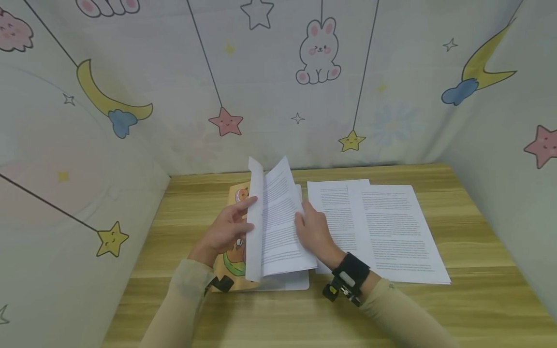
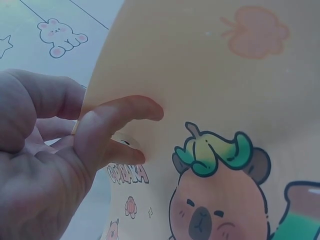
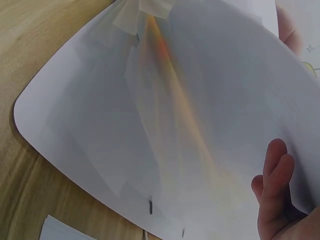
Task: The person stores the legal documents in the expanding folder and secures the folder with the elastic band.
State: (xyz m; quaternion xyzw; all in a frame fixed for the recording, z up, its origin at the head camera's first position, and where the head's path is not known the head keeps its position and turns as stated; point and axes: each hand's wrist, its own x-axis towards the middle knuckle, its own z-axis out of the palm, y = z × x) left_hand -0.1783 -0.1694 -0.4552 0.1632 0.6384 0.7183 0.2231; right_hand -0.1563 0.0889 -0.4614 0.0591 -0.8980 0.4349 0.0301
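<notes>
A folder [image 1: 285, 282] with an orange capybara-print cover [image 2: 220, 95] lies partly open on the table, its white inner side and rounded corners showing. My left hand [image 1: 223, 231] pinches the raised cover; in the left wrist view its fingers [image 2: 132, 107] lie across the cartoon side. With the right hand [image 1: 316, 233] I hold printed sheets [image 1: 283, 229] by their right edge, thumb on top, tilted over the folder. In the right wrist view, fingers [image 3: 275, 172] stand beside a large white surface [image 3: 90, 120], with clear film above. Whether the sheets sit inside a pocket is hidden.
Right of the folder, two lots of printed paper lie flat, the left one [image 1: 335, 208] partly under the right one [image 1: 396, 232]. The wooden table [image 1: 474, 290] meets a cartoon-print cloth [image 1: 270, 96] at the back and sides. Both wrists carry small cameras.
</notes>
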